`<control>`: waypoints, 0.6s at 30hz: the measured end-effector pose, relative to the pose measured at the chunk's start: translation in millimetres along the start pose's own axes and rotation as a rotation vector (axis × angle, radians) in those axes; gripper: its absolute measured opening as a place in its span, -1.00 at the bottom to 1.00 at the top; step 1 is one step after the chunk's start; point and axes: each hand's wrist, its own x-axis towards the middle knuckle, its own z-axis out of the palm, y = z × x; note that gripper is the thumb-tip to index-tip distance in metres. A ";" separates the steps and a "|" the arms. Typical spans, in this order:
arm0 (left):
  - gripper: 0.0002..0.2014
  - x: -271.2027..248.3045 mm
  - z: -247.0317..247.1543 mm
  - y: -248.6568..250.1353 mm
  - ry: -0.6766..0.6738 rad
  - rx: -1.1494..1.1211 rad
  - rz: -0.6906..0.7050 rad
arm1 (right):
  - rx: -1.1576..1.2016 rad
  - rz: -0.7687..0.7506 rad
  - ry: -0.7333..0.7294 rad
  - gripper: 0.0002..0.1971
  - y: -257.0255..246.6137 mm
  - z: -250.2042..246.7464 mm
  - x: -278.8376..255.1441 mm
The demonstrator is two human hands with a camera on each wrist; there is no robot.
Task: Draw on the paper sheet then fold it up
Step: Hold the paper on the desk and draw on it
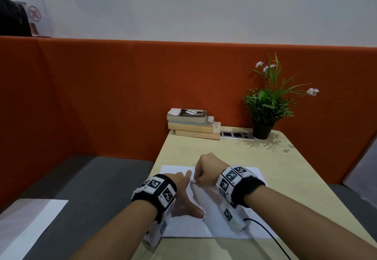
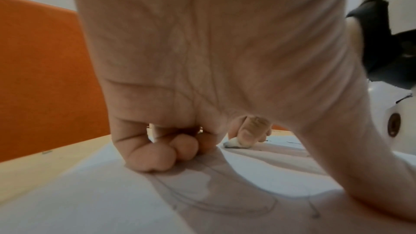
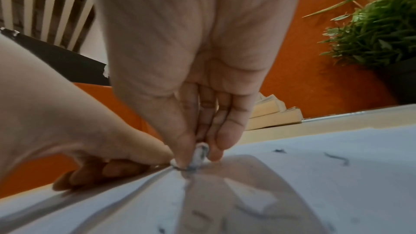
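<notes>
A white paper sheet (image 1: 183, 227) with pencil lines lies on the light wooden table (image 1: 285, 168). My left hand (image 1: 182, 192) presses on the sheet's left half, with index finger and thumb spread apart and fingertips (image 2: 153, 157) on the paper (image 2: 90, 202). Just right of it, my right hand (image 1: 206, 170) is bunched, thumb and fingers pinching a small white eraser (image 1: 193, 181). The eraser (image 3: 200, 156) is smudged grey and its tip touches the paper (image 3: 337, 184) on a pencil line. In the left wrist view the eraser (image 2: 234, 143) shows under the right fingers.
A stack of books (image 1: 193, 125), a socket panel (image 1: 236, 135) and a potted plant (image 1: 265, 104) stand at the table's far end against an orange partition (image 1: 102, 96). A second white sheet (image 1: 26, 225) lies on the grey seat to the left. A black cable (image 1: 265, 233) trails from my right wrist.
</notes>
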 end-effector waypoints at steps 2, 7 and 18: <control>0.35 -0.7 0.0 0.0 0.011 0.000 0.019 | -0.018 -0.006 0.009 -0.86 -2.0 2.6 1.5; 0.54 3.0 12.8 -2.9 0.094 0.046 -0.007 | 0.046 -0.050 -0.107 -0.90 5.4 5.9 -30.1; 0.37 2.3 5.4 -1.7 0.071 0.027 0.012 | -0.026 -0.020 -0.023 -0.92 -7.3 0.8 -7.1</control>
